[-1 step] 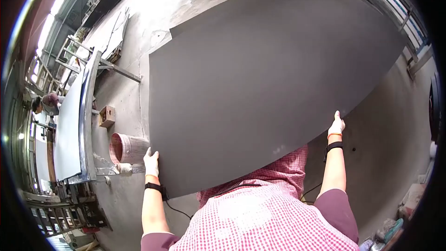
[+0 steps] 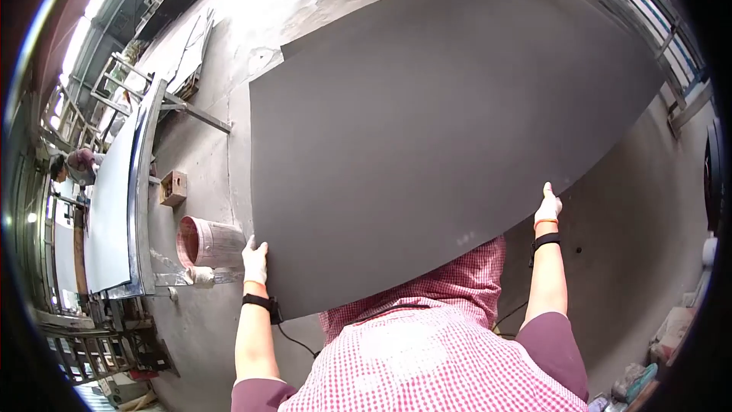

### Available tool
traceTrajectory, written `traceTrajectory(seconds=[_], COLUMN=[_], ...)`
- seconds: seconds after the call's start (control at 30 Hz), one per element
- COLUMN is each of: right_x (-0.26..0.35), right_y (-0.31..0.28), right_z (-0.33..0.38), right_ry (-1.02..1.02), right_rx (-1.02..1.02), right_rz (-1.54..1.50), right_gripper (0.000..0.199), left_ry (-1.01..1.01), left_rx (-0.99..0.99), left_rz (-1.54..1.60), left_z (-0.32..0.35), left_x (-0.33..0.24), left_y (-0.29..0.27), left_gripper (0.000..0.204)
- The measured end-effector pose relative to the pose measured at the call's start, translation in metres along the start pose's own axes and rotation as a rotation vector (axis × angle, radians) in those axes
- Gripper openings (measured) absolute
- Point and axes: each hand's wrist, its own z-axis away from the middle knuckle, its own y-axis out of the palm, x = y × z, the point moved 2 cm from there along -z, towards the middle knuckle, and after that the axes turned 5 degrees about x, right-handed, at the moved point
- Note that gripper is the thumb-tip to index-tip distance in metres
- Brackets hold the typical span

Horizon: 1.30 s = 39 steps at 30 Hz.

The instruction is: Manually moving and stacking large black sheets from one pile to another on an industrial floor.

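A large dark grey sheet (image 2: 442,130) spans most of the view in front of me, its near edge close to my checked apron (image 2: 415,343). My left hand (image 2: 255,262), in a white glove, is closed on the sheet's left edge near the near corner, thumb showing. Farther along the near edge, my gloved right hand (image 2: 548,204) grips the sheet with its thumb on top. The fingers of both hands are mostly hidden under the sheet. A few pale smudges mark the surface near the near edge.
Left of the sheet stand a pinkish bucket (image 2: 221,244) and a small wooden crate (image 2: 174,188). Beyond them is a metal-framed table (image 2: 137,244) bearing a pale sheet (image 2: 113,217), with another person (image 2: 80,166) bent at its far side. Metal rails (image 2: 677,53) run at the far right.
The sheet's left edge and my left hand have shifted slightly to the right. My right hand sits a touch further left, still gripping the sheet.
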Motion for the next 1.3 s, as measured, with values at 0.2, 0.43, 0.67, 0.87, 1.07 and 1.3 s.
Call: traceTrajectory(seconds=[0.2, 0.43, 0.67, 0.87, 1.07, 1.3], right_x=[-0.050, -0.054, -0.046, 0.039, 0.242, 0.647], right_y=[0.101, 0.114, 0.130, 0.133, 0.262, 0.522], right_z=[0.025, -0.041, -0.046, -0.044, 0.026, 0.247], right_ry=[0.012, 0.059, 0.336, 0.172, -0.145, -1.510], right_rx=[-0.021, 0.086, 0.167, 0.411, 0.624, 0.663], right_rz=[0.109, 0.408, 0.576, 0.921, 1.037, 1.297], right_gripper=[0.049, 0.049, 0.050, 0.033, 0.026, 0.036], left_ry=[-0.147, -0.210, -0.160, -0.188, -0.088, 0.165], left_rx=[-0.048, 0.059, 0.096, -0.436, -0.954, -0.975], left_rz=[0.091, -0.164, -0.067, 0.464, 1.008, 1.209], left_z=[-0.076, -0.129, -0.131, -0.123, -0.080, -0.081], left_x=[0.023, 0.065, 0.077, 0.054, 0.101, 0.080], left_y=[0.119, 0.179, 0.189, 0.104, -0.125, -0.249], left_gripper=[0.050, 0.065, 0.073, 0.063, 0.061, 0.093])
